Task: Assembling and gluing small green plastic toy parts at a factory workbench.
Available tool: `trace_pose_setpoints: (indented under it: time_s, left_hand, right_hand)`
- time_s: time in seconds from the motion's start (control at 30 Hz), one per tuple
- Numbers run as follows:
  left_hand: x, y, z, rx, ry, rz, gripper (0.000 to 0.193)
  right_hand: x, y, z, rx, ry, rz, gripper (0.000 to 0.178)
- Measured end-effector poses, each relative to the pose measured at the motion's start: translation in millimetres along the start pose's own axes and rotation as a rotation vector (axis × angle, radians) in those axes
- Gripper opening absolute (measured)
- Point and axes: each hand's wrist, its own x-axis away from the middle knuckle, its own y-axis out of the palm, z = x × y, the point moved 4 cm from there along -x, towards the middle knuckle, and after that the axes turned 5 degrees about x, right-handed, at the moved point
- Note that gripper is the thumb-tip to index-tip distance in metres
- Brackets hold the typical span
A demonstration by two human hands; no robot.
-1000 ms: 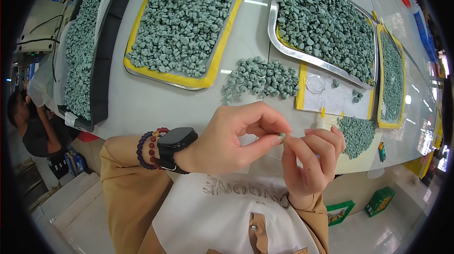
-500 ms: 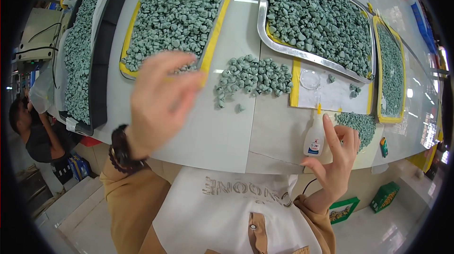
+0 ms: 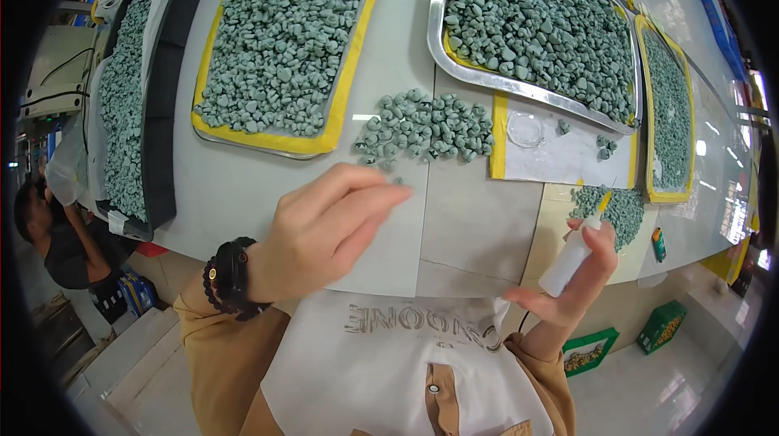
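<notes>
My left hand [image 3: 320,229] hovers over the white table [image 3: 243,193] with its fingers stretched out toward a loose heap of small grey-green stones [image 3: 426,128]; it holds nothing. A dark watch and a bead bracelet [image 3: 227,278] circle that wrist. My right hand [image 3: 572,278] grips a small white squeeze bottle with a yellow nozzle [image 3: 572,253], upright near the table's front edge. Just beyond the bottle lies a smaller heap of the same stones [image 3: 613,205].
Several trays full of grey-green stones stand on the table: a yellow-rimmed one [image 3: 284,38], a metal one [image 3: 544,30], another at the right [image 3: 669,111], a dark one at the left [image 3: 130,103]. A clear round dish [image 3: 526,129] rests on white paper. A person [image 3: 49,233] sits lower left.
My hands were pinched together at first, then parted. My left hand has come down from a raised reach and now points toward the loose heap. The right hand keeps the bottle, slightly lower.
</notes>
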Motion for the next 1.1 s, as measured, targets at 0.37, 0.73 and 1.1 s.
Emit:
trace_pose_setpoints:
  time_s: [0.37,0.73,1.1]
  left_hand:
    - [-17.8,48.5,-5.5,1.128,-0.301,-0.151,0.027]
    - [-15.0,44.2,-5.6,1.350,-0.437,-0.213,0.026]
    - [-17.3,33.0,-7.6,1.114,-0.156,-0.067,0.026]
  right_hand:
    - [-9.6,40.4,-37.4,-0.576,-0.363,0.462,0.052]
    - [-14.4,49.6,-48.8,-0.335,-0.318,0.331,0.044]
    - [-13.5,62.0,-52.4,-0.242,-0.372,0.314,0.047]
